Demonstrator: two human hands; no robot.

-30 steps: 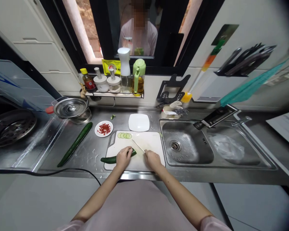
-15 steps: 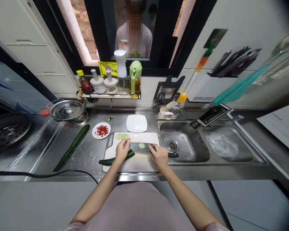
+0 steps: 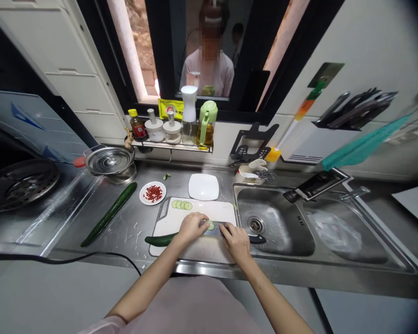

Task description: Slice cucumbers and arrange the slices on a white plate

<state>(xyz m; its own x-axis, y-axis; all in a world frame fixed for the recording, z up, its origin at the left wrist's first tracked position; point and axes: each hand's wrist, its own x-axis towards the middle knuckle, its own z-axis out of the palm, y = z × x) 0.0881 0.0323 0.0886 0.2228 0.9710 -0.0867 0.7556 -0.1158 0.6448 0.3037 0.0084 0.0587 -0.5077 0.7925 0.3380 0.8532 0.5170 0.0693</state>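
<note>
On the white cutting board point(image 3: 202, 250), my right hand point(image 3: 236, 240) grips a kitchen knife point(image 3: 257, 239) where the blade meets the black handle. The blade lies flat, pointing left, with one round cucumber slice point(image 3: 211, 226) on it. My left hand point(image 3: 191, 228) has its fingers drawn together at that slice's left edge; its thumb is mostly hidden. Under my left wrist lies a cut cucumber point(image 3: 161, 240), its right end covered by the hand. A short overlapping row of cucumber slices point(image 3: 181, 205) sits at the board's back left.
Behind the board stands a white square plate point(image 3: 204, 186). To its left are a plate of chopped red pieces point(image 3: 153, 193), a whole cucumber point(image 3: 109, 214) and a lidded steel pot point(image 3: 110, 162). The sink point(image 3: 275, 222) borders the board's right side. Seasoning bottles point(image 3: 189, 120) line a rack.
My left hand has moved right, from the cut cucumber to the slice on the blade. My right hand stays on the knife. The whole view has shifted slightly.
</note>
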